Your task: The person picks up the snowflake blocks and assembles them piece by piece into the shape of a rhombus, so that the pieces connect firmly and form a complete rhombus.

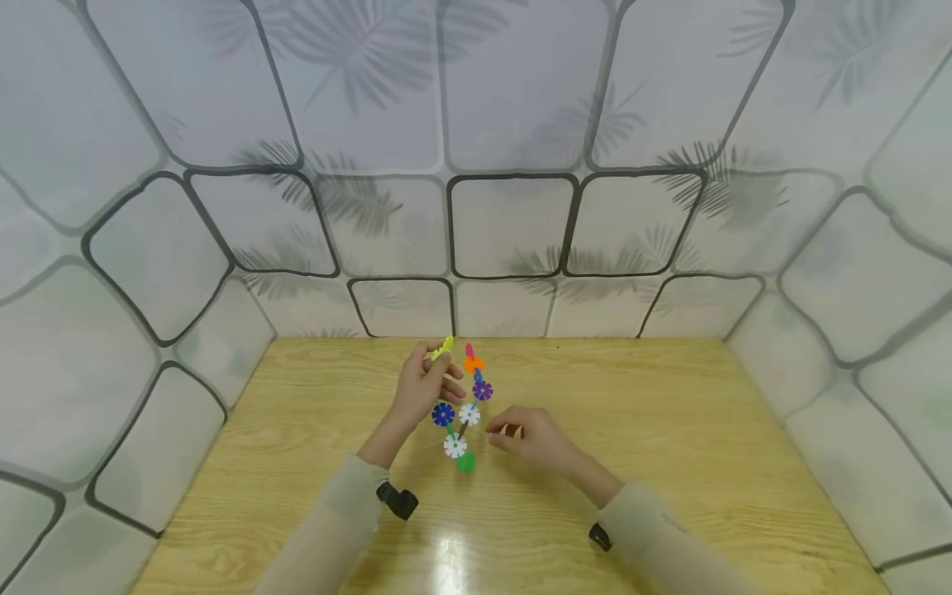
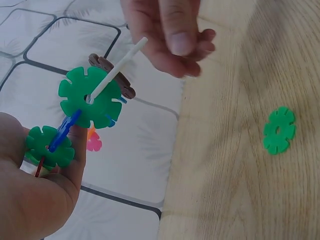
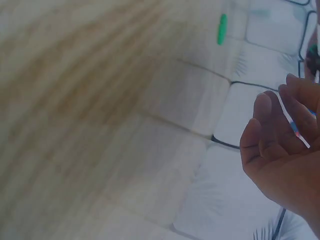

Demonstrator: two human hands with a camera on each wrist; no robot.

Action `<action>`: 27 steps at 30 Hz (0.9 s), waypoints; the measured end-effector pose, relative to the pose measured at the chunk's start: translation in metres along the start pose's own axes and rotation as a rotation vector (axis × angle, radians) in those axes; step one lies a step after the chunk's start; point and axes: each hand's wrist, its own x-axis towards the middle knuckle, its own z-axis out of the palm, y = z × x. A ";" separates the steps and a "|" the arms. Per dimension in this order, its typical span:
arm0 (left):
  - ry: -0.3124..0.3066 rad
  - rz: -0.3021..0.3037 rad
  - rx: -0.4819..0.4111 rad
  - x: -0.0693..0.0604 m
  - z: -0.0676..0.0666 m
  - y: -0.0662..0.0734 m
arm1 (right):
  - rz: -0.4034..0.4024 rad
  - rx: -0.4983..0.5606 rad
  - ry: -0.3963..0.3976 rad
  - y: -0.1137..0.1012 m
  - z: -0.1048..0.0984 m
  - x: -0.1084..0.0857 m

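Note:
My left hand (image 1: 426,388) grips a linked chain of slotted plastic flower discs above the table. In the head view the chain shows a yellow disc (image 1: 440,353), a dark blue disc (image 1: 443,414), a white disc (image 1: 455,446), a purple disc (image 1: 483,390) and an orange disc (image 1: 473,364). The left wrist view shows a green disc (image 2: 42,146) by my left fingers, and beyond it a larger-looking green disc (image 2: 90,97) joined to an edge-on white disc (image 2: 119,69). Just right of the chain is my right hand (image 1: 537,442), fingers loosely bent, apart from it and holding nothing.
A loose green disc (image 2: 279,130) lies flat on the wooden table (image 1: 654,463). Pale patterned cloth walls (image 1: 513,227) enclose the table's back and sides.

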 end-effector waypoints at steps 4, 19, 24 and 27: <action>0.005 0.005 0.003 0.000 0.000 0.000 | -0.012 0.015 -0.053 0.001 0.012 0.001; 0.029 0.013 0.072 0.001 -0.002 0.001 | -0.009 -0.092 -0.198 0.004 0.035 0.012; 0.033 0.019 0.067 0.002 -0.003 0.001 | -0.007 -0.126 -0.220 0.000 0.036 0.015; 0.026 0.018 0.069 0.002 -0.004 0.001 | -0.002 -0.131 -0.228 -0.003 0.036 0.016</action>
